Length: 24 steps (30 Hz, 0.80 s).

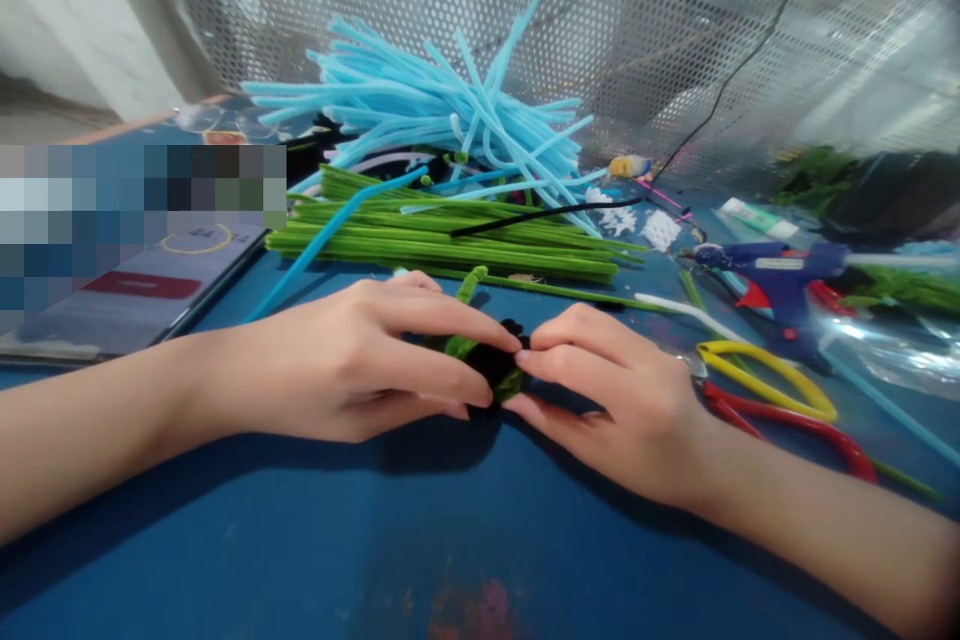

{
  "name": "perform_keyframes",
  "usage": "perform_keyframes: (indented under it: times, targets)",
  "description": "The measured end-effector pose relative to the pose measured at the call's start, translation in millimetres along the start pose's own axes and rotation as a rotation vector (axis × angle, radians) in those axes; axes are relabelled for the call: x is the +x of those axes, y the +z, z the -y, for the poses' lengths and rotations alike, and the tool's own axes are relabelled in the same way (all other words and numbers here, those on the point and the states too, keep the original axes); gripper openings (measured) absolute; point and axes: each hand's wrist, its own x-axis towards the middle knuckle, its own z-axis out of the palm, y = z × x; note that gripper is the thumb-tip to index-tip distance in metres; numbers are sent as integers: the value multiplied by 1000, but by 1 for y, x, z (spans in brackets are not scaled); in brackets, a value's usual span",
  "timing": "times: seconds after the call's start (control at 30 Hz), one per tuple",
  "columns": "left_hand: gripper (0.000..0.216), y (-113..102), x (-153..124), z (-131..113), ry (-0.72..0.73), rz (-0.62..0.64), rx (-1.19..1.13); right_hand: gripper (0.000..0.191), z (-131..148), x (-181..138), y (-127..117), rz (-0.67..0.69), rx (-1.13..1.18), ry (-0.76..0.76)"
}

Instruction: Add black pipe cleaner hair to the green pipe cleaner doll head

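Between both hands is a small black and green pipe-cleaner piece (484, 362), held just above the blue table (315, 540). A curled green stem sticks up from it. My left hand (382, 350) grips it from the left, its fingers closed around the black part. From the right, my right hand (600, 370) pinches the edge of the same piece between thumb and fingers. The fingers cover much of the piece, so its full shape is hidden. A bundle of green pipe cleaners (420, 235) lies right behind the hands.
Light blue pipe cleaners (450, 110) are heaped behind the green bundle, by a perforated metal screen (637, 20). A phone (150, 280) lies at the left. To the right are a blue glue gun (780, 262) and pliers with red and yellow handles (780, 385).
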Motion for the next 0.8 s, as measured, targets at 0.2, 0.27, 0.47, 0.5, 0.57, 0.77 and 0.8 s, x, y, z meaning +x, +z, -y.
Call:
perform_keyframes:
  times: [0.2, 0.27, 0.47, 0.5, 0.57, 0.77, 0.8]
  targets:
    - [18, 0, 0, -1, -16, 2, -4, 8, -3, -2, 1, 7, 14, -43]
    - [19, 0, 0, 0, -20, 9, 2, 15, -1, -2, 3, 3, 43, -10]
    - [20, 1, 0, 1, -7, 2, 1, 9, 4, 0, 6, -5, 89, 73]
    - [20, 1, 0, 1, -5, 4, -1, 9, 4, 0, 6, -7, 91, 74]
    - [19, 0, 0, 0, -4, 4, -7, 10, 4, 1, 7, -6, 112, 95]
    - [19, -1, -1, -1, -13, 3, -18, 12, 5, 3, 6, -25, 153, 187]
    - [18, -1, -1, 0, -14, 3, -18, 12, 4, 3, 5, -28, 149, 187]
